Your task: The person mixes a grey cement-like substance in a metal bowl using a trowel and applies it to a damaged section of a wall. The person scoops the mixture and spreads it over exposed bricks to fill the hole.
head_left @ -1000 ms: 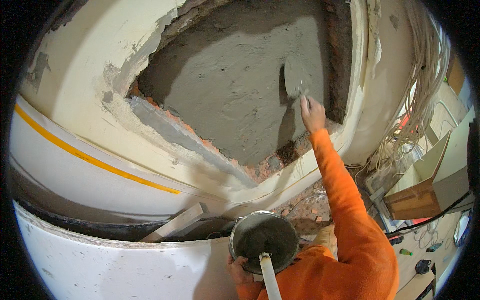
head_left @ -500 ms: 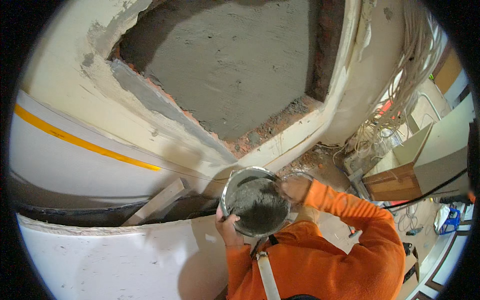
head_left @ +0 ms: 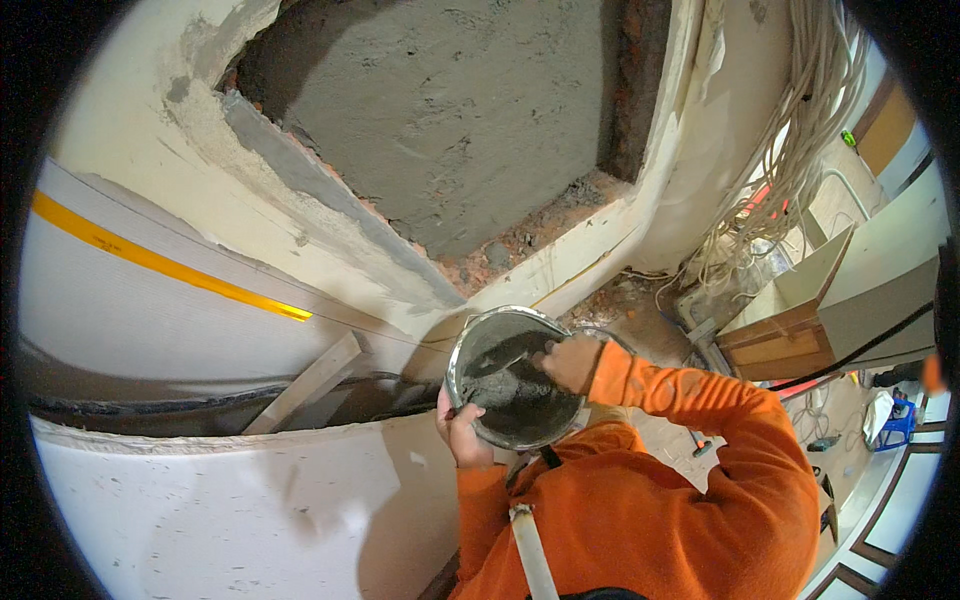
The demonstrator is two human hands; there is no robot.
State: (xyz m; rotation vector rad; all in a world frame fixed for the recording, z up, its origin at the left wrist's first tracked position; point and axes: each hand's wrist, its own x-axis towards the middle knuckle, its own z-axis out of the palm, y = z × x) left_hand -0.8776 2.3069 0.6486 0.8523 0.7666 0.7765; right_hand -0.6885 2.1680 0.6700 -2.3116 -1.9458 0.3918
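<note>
A round metal pan (head_left: 470, 345) holding grey wet mortar (head_left: 520, 400) sits in front of my chest. My left hand (head_left: 458, 432) grips its near rim from below. My right hand (head_left: 570, 362), at the end of an orange sleeve, is over the pan and holds a trowel (head_left: 500, 355) whose blade lies down in the mortar. Above is a recessed wall patch (head_left: 450, 110) covered in fresh grey plaster, with bare red brick showing along its edges.
Rubble lies on the ledge (head_left: 520, 240) below the patch. A bundle of white cables (head_left: 790, 150) hangs at the right. A wooden plank (head_left: 305, 385) leans at left, beside a white panel with a yellow stripe (head_left: 150, 260). Cardboard boxes (head_left: 790, 330) stand at right.
My right hand came down from the plastered wall with the trowel and now dips it into the pan. The pan is raised higher in view.
</note>
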